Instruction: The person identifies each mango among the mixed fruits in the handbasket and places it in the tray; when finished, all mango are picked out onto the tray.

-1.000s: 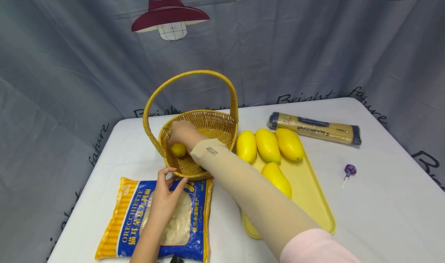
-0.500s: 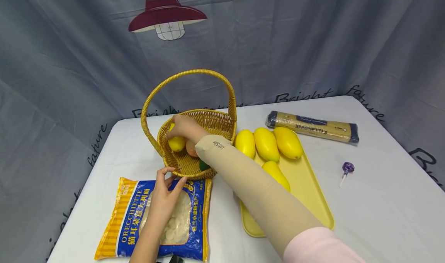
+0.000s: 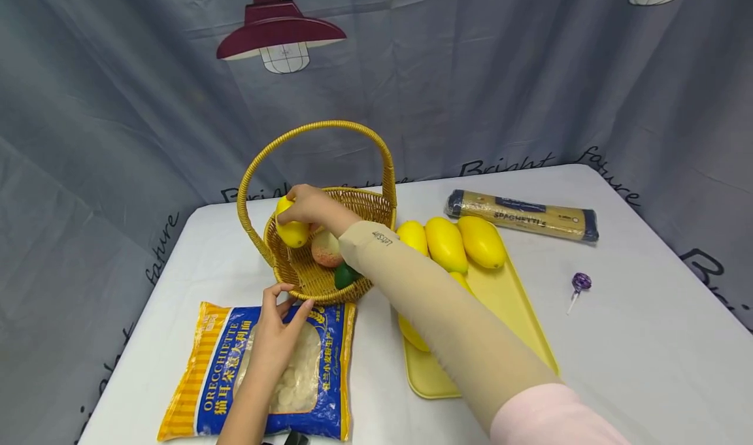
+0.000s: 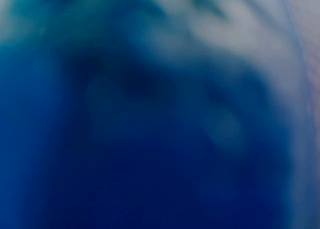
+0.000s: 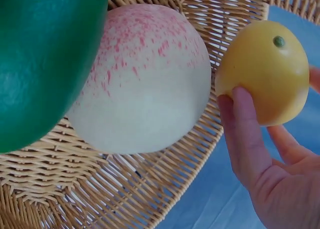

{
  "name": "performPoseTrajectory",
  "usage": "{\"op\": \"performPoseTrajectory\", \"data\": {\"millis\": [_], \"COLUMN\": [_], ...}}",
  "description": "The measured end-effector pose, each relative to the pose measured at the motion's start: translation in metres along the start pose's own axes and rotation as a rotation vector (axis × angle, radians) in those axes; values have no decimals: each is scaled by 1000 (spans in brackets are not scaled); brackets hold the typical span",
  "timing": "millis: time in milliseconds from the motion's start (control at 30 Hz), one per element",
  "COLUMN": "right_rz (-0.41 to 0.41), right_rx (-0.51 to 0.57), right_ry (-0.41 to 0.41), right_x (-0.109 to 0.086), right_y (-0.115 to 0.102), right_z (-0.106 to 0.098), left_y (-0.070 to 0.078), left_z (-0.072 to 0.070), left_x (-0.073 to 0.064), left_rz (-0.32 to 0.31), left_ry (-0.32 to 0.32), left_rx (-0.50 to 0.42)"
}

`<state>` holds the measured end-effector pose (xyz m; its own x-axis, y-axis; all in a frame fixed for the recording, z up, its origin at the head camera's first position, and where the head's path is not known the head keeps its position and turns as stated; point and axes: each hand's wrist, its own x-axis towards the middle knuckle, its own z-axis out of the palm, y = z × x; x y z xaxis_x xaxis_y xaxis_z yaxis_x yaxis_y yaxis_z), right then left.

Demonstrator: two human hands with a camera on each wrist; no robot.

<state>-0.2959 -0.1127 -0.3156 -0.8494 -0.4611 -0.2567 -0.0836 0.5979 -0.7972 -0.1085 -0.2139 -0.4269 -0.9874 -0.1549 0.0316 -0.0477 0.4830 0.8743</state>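
My right hand [image 3: 314,204] grips a yellow mango [image 3: 293,234] at the left rim of the wicker basket [image 3: 361,202]. The right wrist view shows the fingers wrapped around that mango [image 5: 267,74], its green stem end facing the camera. Inside the basket lie a pink-speckled peach [image 3: 325,249] and a smooth dark green fruit [image 3: 346,276], partly covered by the right forearm. With thumb and fingertips my left hand [image 3: 276,334] holds the basket's front rim, its wrist passing over a blue-and-yellow orecchiette bag [image 3: 332,373]. Only blurred blue fills the left wrist view.
Right of the basket, a yellow tray [image 3: 506,314] bears several mangoes [image 3: 445,244], some partly behind the right sleeve. A spaghetti pack [image 3: 523,216] lies behind the tray, and a purple lollipop [image 3: 580,283] to its right. A grey curtain [image 3: 470,92] hangs behind the table.
My right hand has risen from inside the basket toward its left rim with the mango, uncovering the peach and the green fruit. The left hand stays at the front rim.
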Motion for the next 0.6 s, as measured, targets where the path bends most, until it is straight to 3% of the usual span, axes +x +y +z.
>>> {"op": "performPoseTrajectory", "data": {"millis": [400,600], "right_rz": [-50,-100], "right_rx": [180,262], "right_ry": [-4,26], "right_x": [-23,-47], "right_y": [4,7], "right_z": [-35,-55], "left_y": [-1,-1], "left_z": [1,0], "left_x": [1,0], "left_rz": [18,20], "left_ry": [-15,-11], "left_rx": [-33,-19]}}
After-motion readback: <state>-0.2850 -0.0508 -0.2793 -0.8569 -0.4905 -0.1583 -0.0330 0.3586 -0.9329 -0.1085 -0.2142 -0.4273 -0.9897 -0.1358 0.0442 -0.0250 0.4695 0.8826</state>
